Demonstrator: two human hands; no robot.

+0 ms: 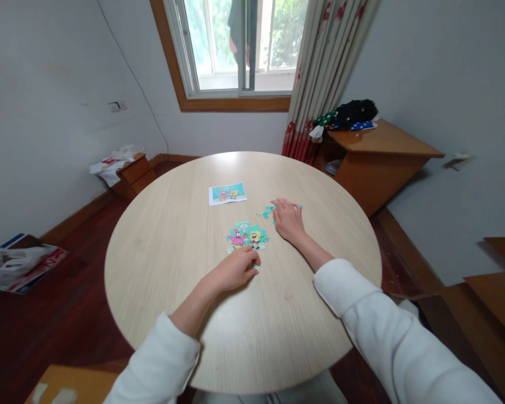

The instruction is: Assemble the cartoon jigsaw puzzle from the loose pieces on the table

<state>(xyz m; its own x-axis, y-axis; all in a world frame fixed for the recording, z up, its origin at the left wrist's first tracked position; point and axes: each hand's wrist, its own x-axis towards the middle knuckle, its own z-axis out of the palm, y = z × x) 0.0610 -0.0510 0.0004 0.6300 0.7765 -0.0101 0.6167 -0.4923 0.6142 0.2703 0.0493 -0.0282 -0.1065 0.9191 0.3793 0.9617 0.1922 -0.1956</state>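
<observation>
A partly joined jigsaw puzzle (256, 238) with cartoon figures on a turquoise ground lies at the middle of the round table (160, 247). Just below its lower edge, my left hand (238, 269) pinches a small pale-green puzzle piece (256, 267) between thumb and fingers. To the right of the puzzle, my right hand (289, 219) rests palm down with fingers stretched over loose turquoise puzzle pieces (266, 212). Some of those pieces are hidden under it. Behind the puzzle lies a paper picture (227, 194) showing similar cartoon figures.
A wooden desk (387, 137) with heaped clothes (353, 115) stands beyond the table at the right. A curtain (320, 67) hangs by the window (239, 50). At the left are a small wooden cabinet (138, 174) and a plastic bag (14, 264) on the floor.
</observation>
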